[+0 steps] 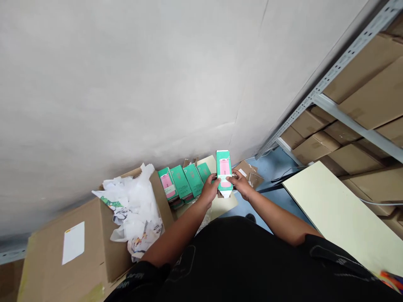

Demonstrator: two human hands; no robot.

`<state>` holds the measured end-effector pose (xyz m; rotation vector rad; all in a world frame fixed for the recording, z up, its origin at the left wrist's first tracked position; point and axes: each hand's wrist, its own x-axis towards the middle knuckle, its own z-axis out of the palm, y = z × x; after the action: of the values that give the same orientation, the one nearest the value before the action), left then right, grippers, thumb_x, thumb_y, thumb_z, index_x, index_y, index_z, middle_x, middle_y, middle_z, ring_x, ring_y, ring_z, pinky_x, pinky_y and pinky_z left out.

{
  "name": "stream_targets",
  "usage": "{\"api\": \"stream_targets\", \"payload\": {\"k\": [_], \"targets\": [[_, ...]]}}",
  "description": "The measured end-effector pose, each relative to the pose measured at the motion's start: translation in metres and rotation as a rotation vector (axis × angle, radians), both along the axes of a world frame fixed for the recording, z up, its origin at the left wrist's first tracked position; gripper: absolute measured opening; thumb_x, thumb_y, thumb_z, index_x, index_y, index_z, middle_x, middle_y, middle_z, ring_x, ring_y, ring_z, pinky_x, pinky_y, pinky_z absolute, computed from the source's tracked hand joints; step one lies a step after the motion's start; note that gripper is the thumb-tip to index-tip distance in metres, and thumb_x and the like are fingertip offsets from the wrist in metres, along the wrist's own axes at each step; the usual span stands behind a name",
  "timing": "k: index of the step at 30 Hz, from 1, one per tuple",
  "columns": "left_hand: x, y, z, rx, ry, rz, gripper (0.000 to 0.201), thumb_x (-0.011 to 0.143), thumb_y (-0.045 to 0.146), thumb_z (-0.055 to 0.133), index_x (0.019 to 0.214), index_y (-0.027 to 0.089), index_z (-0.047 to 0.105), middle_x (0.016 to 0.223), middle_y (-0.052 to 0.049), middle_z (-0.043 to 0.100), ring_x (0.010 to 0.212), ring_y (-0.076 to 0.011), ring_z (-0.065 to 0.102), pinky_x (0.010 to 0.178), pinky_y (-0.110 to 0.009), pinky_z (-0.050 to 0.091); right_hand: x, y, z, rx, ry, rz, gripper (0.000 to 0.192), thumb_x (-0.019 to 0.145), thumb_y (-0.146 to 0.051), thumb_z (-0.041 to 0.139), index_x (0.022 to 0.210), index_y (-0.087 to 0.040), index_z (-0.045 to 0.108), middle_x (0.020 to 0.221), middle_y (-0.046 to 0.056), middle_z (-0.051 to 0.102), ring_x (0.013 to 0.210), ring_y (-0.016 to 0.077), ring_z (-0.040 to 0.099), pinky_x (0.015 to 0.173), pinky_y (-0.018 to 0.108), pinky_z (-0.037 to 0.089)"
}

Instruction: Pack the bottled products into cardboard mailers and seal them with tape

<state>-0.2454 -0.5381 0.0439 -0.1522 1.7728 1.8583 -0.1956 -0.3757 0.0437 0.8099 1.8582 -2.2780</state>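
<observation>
"Two hands on one box: is that what I'm getting on my feed?"

"Yes. I have the left hand (209, 192) and the right hand (242, 186) closed around the sides of a green-and-pink box (224, 165), parted only by its width, thumbs toward its front face. A white flap shows at its near end."

"And where do I place it in the scene?"

"In front of the far wall (176, 84), just right of a row of green boxes (181, 180). I count at least four of those, leaning side by side."

"What else can I see?"

"Near left, an open carton (118, 249) heaped with crumpled paper (134, 209). Right of the held box, some flattened cardboard (247, 167); nearer on the right, a pale tabletop (343, 214). Far right, a metal rack (333, 72) stacked with brown cartons (378, 90)."
</observation>
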Motion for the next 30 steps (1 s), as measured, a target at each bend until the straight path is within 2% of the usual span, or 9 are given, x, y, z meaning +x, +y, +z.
{"api": "stream_targets", "payload": {"k": [4,8,16,22,26,30], "targets": [[0.009,0.031,0.007,-0.052,-0.008,-0.091,0.045,0.086,0.043,0.069,0.126,0.023,0.063,0.130,-0.011,0.067,0.099,-0.0232,0.071,0.077,-0.033,0.059,0.021,0.029,0.003,-0.027,-0.001,-0.065,0.056,0.068,-0.052,0.084,0.111,-0.027,0.059,0.086,0.000,0.073,0.071,0.0203,0.069,0.057,0.028,0.052],[0.029,0.078,0.014,-0.077,0.024,-0.167,0.044,0.088,0.038,0.067,0.129,0.023,0.062,0.133,-0.011,0.067,0.105,-0.0233,0.070,0.082,-0.033,0.058,0.051,0.071,0.000,-0.051,0.028,-0.143,0.053,0.067,-0.050,0.085,0.109,-0.027,0.059,0.087,0.000,0.072,0.070,0.0198,0.068,0.056,0.028,0.052],[0.092,0.205,0.013,-0.158,0.029,-0.350,0.045,0.088,0.036,0.068,0.130,0.023,0.063,0.137,-0.011,0.064,0.110,-0.0235,0.068,0.091,-0.035,0.055,0.143,0.184,-0.007,-0.073,-0.001,-0.327,0.058,0.068,-0.052,0.084,0.113,-0.026,0.060,0.088,0.001,0.073,0.074,0.0210,0.068,0.056,0.028,0.051],[0.152,0.305,0.009,-0.117,0.037,-0.540,0.046,0.087,0.041,0.069,0.129,0.023,0.063,0.133,-0.012,0.065,0.105,-0.0226,0.069,0.089,-0.035,0.056,0.225,0.266,-0.003,-0.090,-0.017,-0.471,0.055,0.068,-0.052,0.085,0.110,-0.027,0.060,0.085,0.001,0.073,0.073,0.0209,0.068,0.056,0.028,0.050],[0.188,0.361,0.009,-0.111,0.049,-0.658,0.043,0.087,0.041,0.068,0.125,0.022,0.064,0.127,-0.011,0.068,0.101,-0.0223,0.069,0.087,-0.034,0.056,0.274,0.307,-0.002,-0.093,-0.029,-0.588,0.056,0.068,-0.052,0.084,0.110,-0.026,0.059,0.082,-0.001,0.072,0.071,0.0199,0.067,0.056,0.028,0.049],[0.213,0.406,0.007,-0.093,0.054,-0.779,0.038,0.086,0.038,0.068,0.121,0.022,0.066,0.121,-0.010,0.071,0.097,-0.0222,0.070,0.084,-0.034,0.057,0.312,0.334,-0.003,-0.125,-0.029,-0.711,0.055,0.068,-0.051,0.084,0.110,-0.027,0.059,0.083,-0.001,0.071,0.072,0.0203,0.067,0.058,0.029,0.051]]}}
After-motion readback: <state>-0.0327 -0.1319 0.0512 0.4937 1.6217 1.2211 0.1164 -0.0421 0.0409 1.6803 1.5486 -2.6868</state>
